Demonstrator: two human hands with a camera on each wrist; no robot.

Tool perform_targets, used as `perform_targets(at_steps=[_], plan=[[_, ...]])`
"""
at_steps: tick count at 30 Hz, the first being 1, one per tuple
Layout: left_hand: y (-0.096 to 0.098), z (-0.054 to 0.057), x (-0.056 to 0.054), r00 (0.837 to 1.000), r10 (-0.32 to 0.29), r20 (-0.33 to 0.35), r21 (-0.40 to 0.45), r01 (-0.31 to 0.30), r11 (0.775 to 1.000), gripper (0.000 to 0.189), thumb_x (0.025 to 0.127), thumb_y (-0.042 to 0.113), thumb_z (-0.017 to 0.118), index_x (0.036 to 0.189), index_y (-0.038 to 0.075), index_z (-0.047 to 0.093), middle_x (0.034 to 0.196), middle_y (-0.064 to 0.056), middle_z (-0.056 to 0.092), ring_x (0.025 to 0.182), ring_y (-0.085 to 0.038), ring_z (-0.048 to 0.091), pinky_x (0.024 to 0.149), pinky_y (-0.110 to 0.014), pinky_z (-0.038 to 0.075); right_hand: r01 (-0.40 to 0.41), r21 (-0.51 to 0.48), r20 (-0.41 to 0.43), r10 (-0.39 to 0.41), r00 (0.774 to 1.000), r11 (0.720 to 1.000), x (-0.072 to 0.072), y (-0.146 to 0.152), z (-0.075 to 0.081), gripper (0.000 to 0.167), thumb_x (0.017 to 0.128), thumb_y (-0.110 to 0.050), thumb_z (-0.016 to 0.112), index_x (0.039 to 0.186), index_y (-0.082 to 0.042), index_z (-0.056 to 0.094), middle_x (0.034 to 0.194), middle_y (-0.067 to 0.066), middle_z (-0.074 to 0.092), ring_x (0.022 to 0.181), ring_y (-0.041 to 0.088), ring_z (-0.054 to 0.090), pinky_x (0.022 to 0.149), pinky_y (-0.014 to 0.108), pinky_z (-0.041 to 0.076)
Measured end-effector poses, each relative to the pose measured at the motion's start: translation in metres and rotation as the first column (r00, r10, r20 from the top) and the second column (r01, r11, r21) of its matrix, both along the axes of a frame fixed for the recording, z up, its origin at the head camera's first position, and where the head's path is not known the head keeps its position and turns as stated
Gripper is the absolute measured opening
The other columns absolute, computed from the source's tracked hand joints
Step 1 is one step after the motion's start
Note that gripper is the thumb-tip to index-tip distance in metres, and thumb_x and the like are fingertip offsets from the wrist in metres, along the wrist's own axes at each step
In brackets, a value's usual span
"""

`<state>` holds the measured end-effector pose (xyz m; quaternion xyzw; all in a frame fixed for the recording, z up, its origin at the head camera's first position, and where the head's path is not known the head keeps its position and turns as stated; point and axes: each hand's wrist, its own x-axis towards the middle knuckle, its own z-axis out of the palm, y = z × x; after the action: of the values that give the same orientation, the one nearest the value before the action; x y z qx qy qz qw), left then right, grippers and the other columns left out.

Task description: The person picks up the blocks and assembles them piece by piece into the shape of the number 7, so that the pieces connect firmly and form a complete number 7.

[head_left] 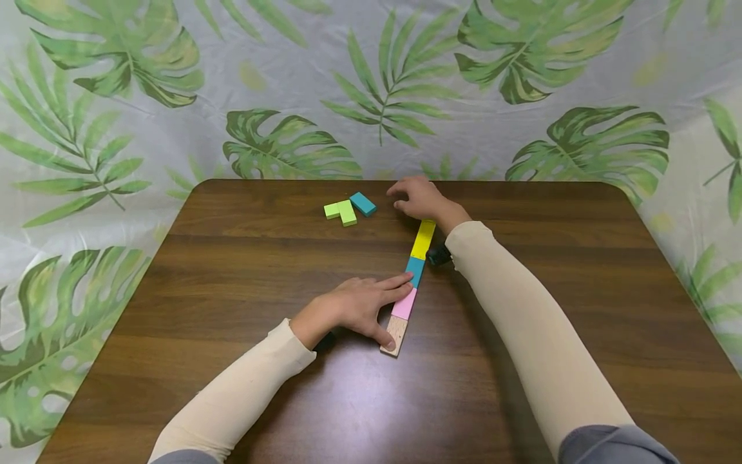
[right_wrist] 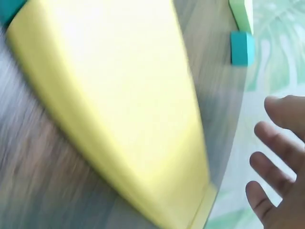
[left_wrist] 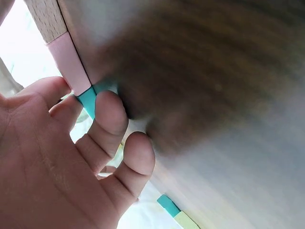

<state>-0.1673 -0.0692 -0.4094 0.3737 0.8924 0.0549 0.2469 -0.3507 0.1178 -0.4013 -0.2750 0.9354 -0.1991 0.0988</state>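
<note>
A straight row of blocks lies on the table: a bare wood block (head_left: 397, 327) at the near end, then a pink block (head_left: 404, 305), a teal block (head_left: 415, 265) and a yellow piece (head_left: 423, 240). My left hand (head_left: 359, 306) spans the near part, its thumb on the wood block and extended fingertips touching the pink and teal blocks. Over the far end hovers my right hand (head_left: 423, 196), fingers loosely bent and holding nothing. In the right wrist view, the yellow piece (right_wrist: 114, 95) fills the middle, with a seam near its far end.
Left of the right hand, a loose teal block (head_left: 363, 204) lies beside a light green angled piece (head_left: 346, 212) near the far edge. The brown wooden table (head_left: 243, 277) has a leaf-print curtain (head_left: 382, 84) behind it.
</note>
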Motion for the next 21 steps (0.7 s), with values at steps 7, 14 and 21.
perform_targets(at_steps=[7,14,21], plan=[[0.000,0.000,0.000,1.000,0.000,0.002,0.009,0.000,1.000,0.101,0.081,0.064,0.070,0.160,0.032,0.015,0.168,0.019,-0.003,0.150,-0.021,0.034,0.113,-0.046,0.039,-0.131,0.111,0.038,0.127,0.991,0.985,0.003,-0.024,0.003,0.046,0.101,-0.009,0.049,0.146,-0.018,0.051,0.158,0.008,0.040,0.148,0.040,0.027,0.118,0.063,0.021],[0.000,-0.001,0.001,1.000,-0.010,-0.011,0.015,0.010,1.000,0.102,0.080,0.064,0.070,0.160,0.031,0.016,0.168,0.018,-0.003,0.148,-0.022,0.037,0.111,-0.046,0.041,-0.124,0.188,0.098,0.107,0.989,0.974,0.006,-0.030,0.000,0.049,0.100,-0.009,0.048,0.148,-0.022,0.049,0.160,0.004,0.039,0.148,0.034,0.028,0.122,0.058,0.017],[-0.001,-0.001,0.000,1.000,-0.001,-0.009,0.014,0.001,1.000,0.102,0.080,0.064,0.070,0.160,0.031,0.016,0.168,0.019,-0.002,0.147,-0.024,0.039,0.110,-0.046,0.041,-0.097,0.169,0.106,0.080,0.991,0.981,0.008,-0.029,0.001,0.046,0.100,-0.013,0.055,0.144,-0.024,0.054,0.156,0.003,0.046,0.148,0.033,0.029,0.122,0.056,0.019]])
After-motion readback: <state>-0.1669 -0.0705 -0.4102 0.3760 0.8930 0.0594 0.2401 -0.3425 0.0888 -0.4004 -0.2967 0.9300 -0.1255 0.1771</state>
